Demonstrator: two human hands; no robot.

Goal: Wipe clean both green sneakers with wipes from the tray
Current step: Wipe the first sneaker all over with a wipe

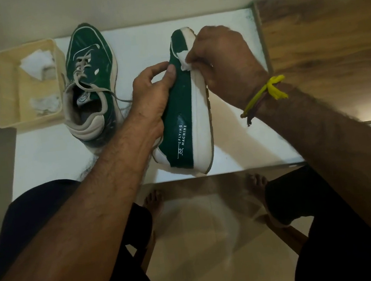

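White and glossy, the counter (pixel 48 154) sits against a pale wall, with a wooden panel (pixel 331 40) off beyond the right grip. He sits at its near edge, dark-clad knees either side, bare feet on the tiled floor (pixel 192 244) below.

One green sneaker (pixel 184 121) is turned on its side, white sole facing right, heel toward him and toe pointing away. The left grip (pixel 151 97) is curled round its upper, thumb lying along the green side. The right grip (pixel 219 59), a yellow thread (pixel 269 92) tied at its wrist, pinches a small white wipe (pixel 184 61) and presses it to the green side near the toe, just ahead of the left thumb.

Left of the left grip, the other green sneaker (pixel 91 82) stands upright on the counter, laces loose. Further left again, touching or just beside that shoe, is the cream tray (pixel 8 92), holding a clean folded wipe (pixel 34 63) at its far end and a crumpled one (pixel 44 105) nearer.
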